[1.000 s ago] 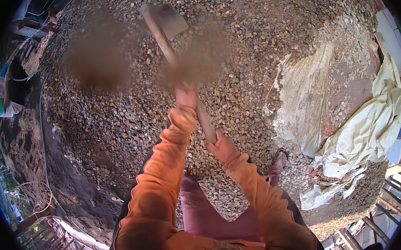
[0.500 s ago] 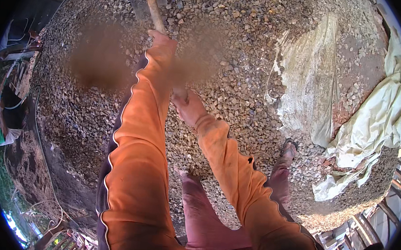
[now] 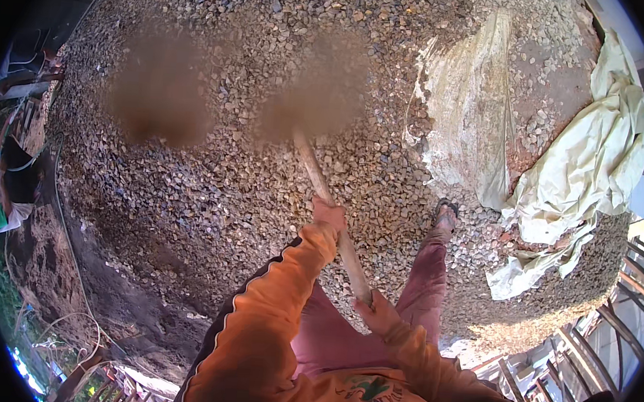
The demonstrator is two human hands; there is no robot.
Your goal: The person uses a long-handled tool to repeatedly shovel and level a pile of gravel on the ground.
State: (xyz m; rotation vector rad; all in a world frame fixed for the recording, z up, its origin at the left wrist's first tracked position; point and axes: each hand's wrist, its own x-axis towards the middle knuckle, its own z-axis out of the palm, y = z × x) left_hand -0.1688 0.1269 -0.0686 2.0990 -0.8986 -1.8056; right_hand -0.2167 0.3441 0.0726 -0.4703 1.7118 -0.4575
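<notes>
Both my hands are closed around the wooden handle of a hoe (image 3: pixel 313 163), slanting over a broad spread of gravel (image 3: pixel 187 206). My left hand (image 3: pixel 328 215) grips it around the middle. Lower down, near the handle's close end, my right hand (image 3: pixel 380 312) holds on in front of my legs. The hoe's head is hidden behind a brown blur in the picture; a flat dark blade showed at the far end earlier.
A dirty whitish sheet (image 3: pixel 466 110) lies on the gravel to the right, beside a crumpled pale tarp (image 3: pixel 582 171). My right foot (image 3: pixel 447 208) stands near them. Wooden poles (image 3: pixel 587 354) line the lower right. Dark soil (image 3: pixel 120 314) and a cord border the left.
The hoe has come back toward my body, from far up the gravel. Both hands have moved nearer and to the right, my left arm now bent.
</notes>
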